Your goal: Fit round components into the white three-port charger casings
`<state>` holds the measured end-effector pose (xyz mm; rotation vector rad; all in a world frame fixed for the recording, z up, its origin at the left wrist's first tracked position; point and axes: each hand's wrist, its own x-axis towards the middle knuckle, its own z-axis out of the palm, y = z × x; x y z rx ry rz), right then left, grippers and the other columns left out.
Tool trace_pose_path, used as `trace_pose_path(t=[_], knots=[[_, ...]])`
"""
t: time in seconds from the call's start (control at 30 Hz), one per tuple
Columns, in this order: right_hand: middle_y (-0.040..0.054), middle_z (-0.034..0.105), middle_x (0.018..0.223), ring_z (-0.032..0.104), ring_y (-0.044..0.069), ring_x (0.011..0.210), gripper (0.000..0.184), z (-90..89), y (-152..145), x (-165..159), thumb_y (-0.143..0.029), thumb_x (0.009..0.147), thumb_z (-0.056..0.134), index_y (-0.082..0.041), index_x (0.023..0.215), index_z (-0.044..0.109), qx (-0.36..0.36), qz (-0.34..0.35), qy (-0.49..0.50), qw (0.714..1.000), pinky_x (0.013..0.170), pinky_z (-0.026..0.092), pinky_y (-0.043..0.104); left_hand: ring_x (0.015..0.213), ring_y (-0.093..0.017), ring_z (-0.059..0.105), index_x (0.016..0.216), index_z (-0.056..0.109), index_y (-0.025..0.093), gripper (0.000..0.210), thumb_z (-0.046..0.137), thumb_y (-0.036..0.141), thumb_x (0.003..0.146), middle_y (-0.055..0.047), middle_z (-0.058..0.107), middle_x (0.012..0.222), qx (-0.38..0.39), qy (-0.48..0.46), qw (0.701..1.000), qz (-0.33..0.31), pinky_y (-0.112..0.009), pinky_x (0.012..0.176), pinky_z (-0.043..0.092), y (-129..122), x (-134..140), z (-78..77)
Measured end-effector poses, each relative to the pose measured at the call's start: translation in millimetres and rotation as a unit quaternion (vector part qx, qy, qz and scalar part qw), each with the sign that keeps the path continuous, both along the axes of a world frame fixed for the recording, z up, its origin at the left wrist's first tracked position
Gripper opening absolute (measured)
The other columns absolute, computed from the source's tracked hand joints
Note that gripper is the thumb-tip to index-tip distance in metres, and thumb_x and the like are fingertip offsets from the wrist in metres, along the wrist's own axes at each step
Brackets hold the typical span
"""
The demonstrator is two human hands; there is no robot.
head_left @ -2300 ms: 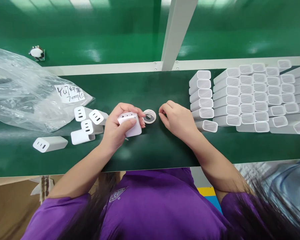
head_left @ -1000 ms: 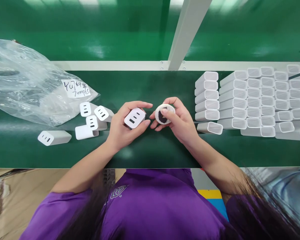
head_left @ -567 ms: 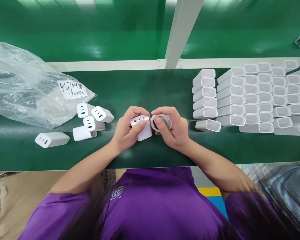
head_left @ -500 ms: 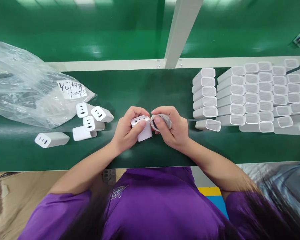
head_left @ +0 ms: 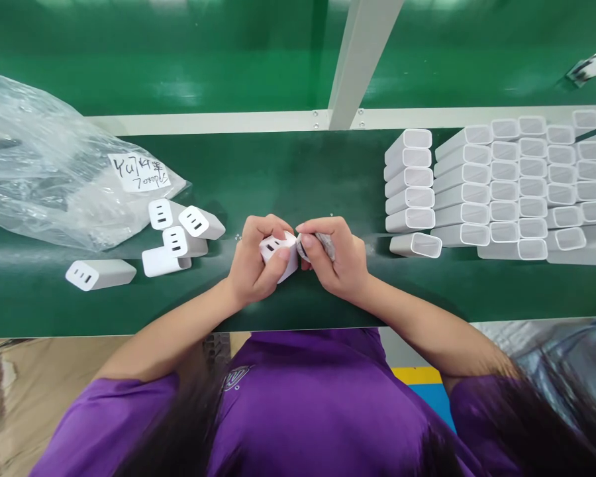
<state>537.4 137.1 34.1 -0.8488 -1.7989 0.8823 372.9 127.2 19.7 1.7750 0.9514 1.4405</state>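
My left hand is closed around a white charger housing, its slotted end face turned up and toward me. My right hand pinches a small greyish, rounded object with a dark edge; its kind is not clear, as the fingers cover much of it. The right fingertips and this object meet the right edge of the housing's slotted end. To the left lie several similar white housings with slots, among them one on its side and one leaning on others.
A clear plastic bag with a handwritten label lies at the left. Rows of open-ended white sleeves fill the right side of the green bench. A pale metal post and rail stand at the back.
The charger housing has tilted in my left hand. My right hand has shifted slightly left, its fingertips closer against the housing's edge. The whole view has moved a little.
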Motion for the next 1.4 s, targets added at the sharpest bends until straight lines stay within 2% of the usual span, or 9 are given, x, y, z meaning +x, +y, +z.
trace_pose_path(t=[0.2, 0.3, 0.43, 0.53, 0.67, 0.77, 0.97, 1.23, 1.4], knots=[[-0.0021, 0.066, 0.081, 0.065, 0.009, 0.067, 0.009, -6.3, -2.3, -0.4, -0.021, 0.104, 0.045, -0.025, 0.111, 0.05, 0.11, -0.003, -0.021, 0.994, 0.059, 0.052, 0.021, 0.062, -0.01, 0.056, 0.098, 0.045, 0.024, 0.013, 0.057, 0.025, 0.093, 0.001, 0.055, 0.082, 0.086, 0.033, 0.996, -0.005, -0.023, 0.047, 0.038, 0.5, 2.0, 3.1], [-0.0013, 0.066, 0.083, 0.065, 0.01, 0.068, 0.009, -8.0, -1.9, -0.9, -0.023, 0.104, 0.044, -0.024, 0.111, 0.05, 0.108, -0.003, -0.033, 0.994, 0.06, 0.053, 0.022, 0.061, -0.011, 0.056, 0.099, 0.045, 0.026, 0.014, 0.057, 0.026, 0.093, 0.001, 0.054, 0.08, 0.094, 0.052, 0.994, 0.009, -0.022, 0.045, 0.038, 1.0, 1.2, 0.6], [-0.0041, 0.063, 0.076, 0.063, 0.008, 0.06, 0.01, -2.2, 3.9, -1.1, -0.031, 0.104, 0.046, -0.023, 0.109, 0.051, -0.027, 0.046, 0.059, 0.997, 0.059, 0.054, 0.02, 0.063, -0.012, 0.061, 0.104, 0.047, 0.028, 0.016, 0.059, 0.031, 0.093, 0.0, 0.06, 0.085, 0.102, 0.036, 0.994, 0.019, -0.025, 0.048, 0.045, 5.5, -1.3, -0.5], [-0.0048, 0.062, 0.074, 0.063, 0.008, 0.057, 0.015, 4.9, 12.4, 1.0, -0.037, 0.104, 0.048, -0.023, 0.109, 0.051, -0.149, 0.09, 0.142, 0.974, 0.052, 0.054, 0.019, 0.074, -0.016, 0.068, 0.11, 0.049, 0.029, 0.027, 0.066, 0.034, 0.091, -0.003, 0.067, 0.093, 0.116, 0.018, 0.993, 0.021, -0.028, 0.056, 0.053, 10.6, -3.9, 1.2], [0.0001, 0.066, 0.089, 0.066, 0.009, 0.065, 0.024, 10.3, 21.0, 5.4, -0.044, 0.097, 0.059, -0.02, 0.101, 0.058, -0.212, 0.112, 0.166, 0.957, 0.052, 0.056, 0.019, 0.088, -0.02, 0.073, 0.119, 0.051, 0.029, 0.044, 0.077, 0.038, 0.084, -0.006, 0.072, 0.106, 0.109, 0.018, 0.993, 0.029, -0.033, 0.067, 0.06, 13.5, -7.7, 2.6], [0.0008, 0.067, 0.092, 0.063, 0.007, 0.061, 0.021, 10.6, 22.6, 7.3, -0.039, 0.094, 0.065, -0.018, 0.097, 0.064, -0.189, 0.116, 0.152, 0.963, 0.052, 0.054, 0.017, 0.093, -0.022, 0.073, 0.117, 0.056, 0.027, 0.052, 0.083, 0.045, 0.077, -0.007, 0.073, 0.107, 0.093, 0.056, 0.993, 0.051, -0.035, 0.076, 0.061, 12.5, -10.2, 2.4], [0.002, 0.069, 0.097, 0.065, 0.006, 0.061, 0.016, 9.0, 22.4, 8.9, -0.033, 0.094, 0.066, -0.018, 0.098, 0.069, -0.146, 0.11, 0.122, 0.976, 0.054, 0.055, 0.018, 0.089, -0.021, 0.072, 0.114, 0.062, 0.026, 0.055, 0.083, 0.056, 0.073, -0.006, 0.073, 0.102, 0.09, 0.1, 0.988, 0.07, -0.035, 0.075, 0.059, 11.6, -13.1, 3.9], [0.0035, 0.068, 0.102, 0.067, 0.007, 0.066, 0.014, 6.4, 24.5, 10.1, -0.028, 0.093, 0.068, -0.019, 0.104, 0.072, -0.113, 0.14, 0.139, 0.974, 0.055, 0.058, 0.019, 0.09, -0.019, 0.072, 0.123, 0.06, 0.025, 0.048, 0.079, 0.042, 0.082, -0.005, 0.074, 0.104, 0.135, 0.101, 0.984, 0.058, -0.031, 0.076, 0.059, 14.0, -13.8, 8.7], [0.0041, 0.067, 0.106, 0.068, 0.007, 0.068, 0.016, 5.5, 24.9, 10.1, -0.026, 0.094, 0.068, -0.019, 0.107, 0.073, -0.109, 0.158, 0.155, 0.969, 0.056, 0.059, 0.02, 0.09, -0.018, 0.072, 0.123, 0.06, 0.024, 0.047, 0.079, 0.038, 0.082, -0.005, 0.074, 0.103, 0.153, 0.093, 0.982, 0.058, -0.029, 0.078, 0.059, 15.0, -13.7, 8.9]])
